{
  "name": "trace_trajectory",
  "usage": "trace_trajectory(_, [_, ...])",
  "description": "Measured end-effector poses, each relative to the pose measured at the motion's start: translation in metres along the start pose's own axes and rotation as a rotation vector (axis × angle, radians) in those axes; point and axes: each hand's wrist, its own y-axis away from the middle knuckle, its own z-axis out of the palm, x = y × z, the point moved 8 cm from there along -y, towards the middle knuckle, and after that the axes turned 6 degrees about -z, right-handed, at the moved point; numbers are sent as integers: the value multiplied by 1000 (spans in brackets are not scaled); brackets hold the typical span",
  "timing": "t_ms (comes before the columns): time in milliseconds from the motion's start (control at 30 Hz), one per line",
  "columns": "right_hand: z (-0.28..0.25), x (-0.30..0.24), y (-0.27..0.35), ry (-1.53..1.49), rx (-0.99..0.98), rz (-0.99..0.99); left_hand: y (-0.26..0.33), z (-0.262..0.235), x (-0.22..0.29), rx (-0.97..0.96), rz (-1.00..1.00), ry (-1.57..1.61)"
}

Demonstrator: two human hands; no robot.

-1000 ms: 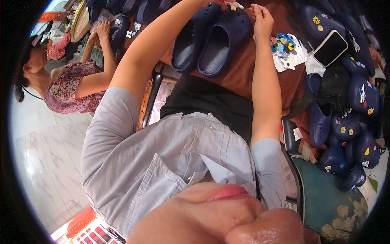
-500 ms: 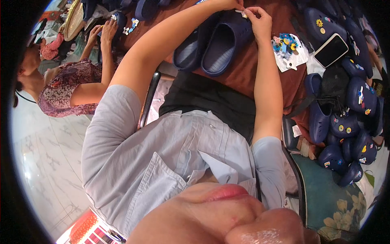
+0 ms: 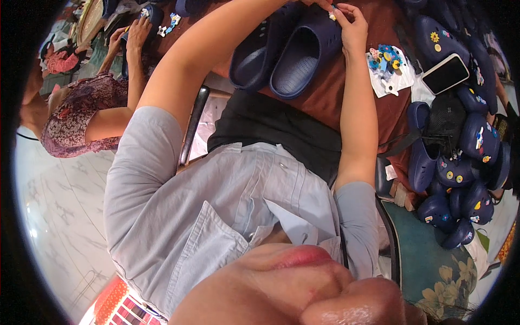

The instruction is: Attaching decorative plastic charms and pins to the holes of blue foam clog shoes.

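Observation:
A pair of navy clogs lies on the brown cloth in front of me, a left clog (image 3: 254,62) and a right clog (image 3: 298,62), heels toward me. At the top edge, above the right clog's toe, my two hands meet. My right hand (image 3: 353,27) is closed in a pinch around a small white and yellow shoe charm (image 3: 332,15). My left hand (image 3: 320,3) is partly cut off by the frame's edge; its visible fingers are drawn together beside the charm, and what they grip is hidden. Colourful loose charms (image 3: 385,58) lie on a white sheet right of my right forearm.
A phone (image 3: 446,74) rests at the right beside a decorated clog (image 3: 441,40). Several more charm-covered clogs (image 3: 480,135) are heaped at the right, near an undecorated clog (image 3: 420,157). On the left a co-worker's hands (image 3: 135,37) handle another clog (image 3: 154,19).
My hands have shifted slightly right and stay together at the charm. The view has tilted a little. The co-worker's hands have moved slightly on their clog.

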Motion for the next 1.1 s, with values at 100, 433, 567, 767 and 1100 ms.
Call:
trace_trajectory(100, [-5,1,2,-4,16,7,-8,7,0,-57,-40,6])
trace_trajectory(433, [3,4,-4,-52,26,74,-26,6,-12,-46,8,-153])
trace_trajectory(567, [10,11,-12,-12,12,64,-30,13,2,-14,51,-564])
trace_trajectory(767, [-6,0,1,83,61,124,0,13,33,55,-102,-522])
trace_trajectory(1100, [-10,16,-11,100,9,61,35,2,40,263,-48,-410])
